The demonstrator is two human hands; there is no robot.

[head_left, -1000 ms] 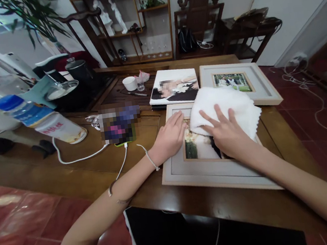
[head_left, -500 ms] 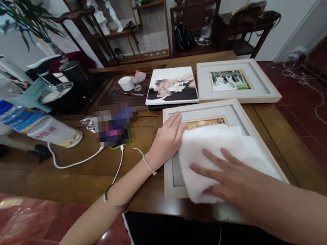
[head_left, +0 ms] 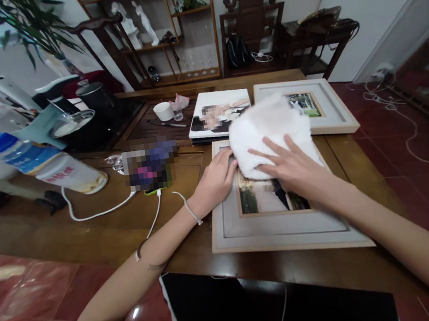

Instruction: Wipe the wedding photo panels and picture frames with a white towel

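A pale wood picture frame (head_left: 293, 242) lies flat on the table, its photo partly covered. On its far part rests a folded white cloth (head_left: 269, 127), which also hides part of the frame behind. My right hand (head_left: 294, 168) presses down on the cloth's near part, fingers spread and stretched out. At the frame's left edge lies my left hand (head_left: 217, 178), its fingers extended along the rim, close to the cloth's left side. Behind the cloth are a second framed photo (head_left: 339, 104) and a white-edged photo panel (head_left: 225, 97).
To the left, a blue-capped bottle (head_left: 45, 164) leans over the table near a blurred-out device (head_left: 150, 166) with white cables. A white cup (head_left: 164, 111) stands on the dark tea tray (head_left: 143, 128). Farther back are a black pot (head_left: 96, 99) and a wooden chair (head_left: 252, 13).
My right hand has pushed the white cloth away from me, from the frame's near right part to its far edge. More of the photo shows. My left hand stays on the left rim.
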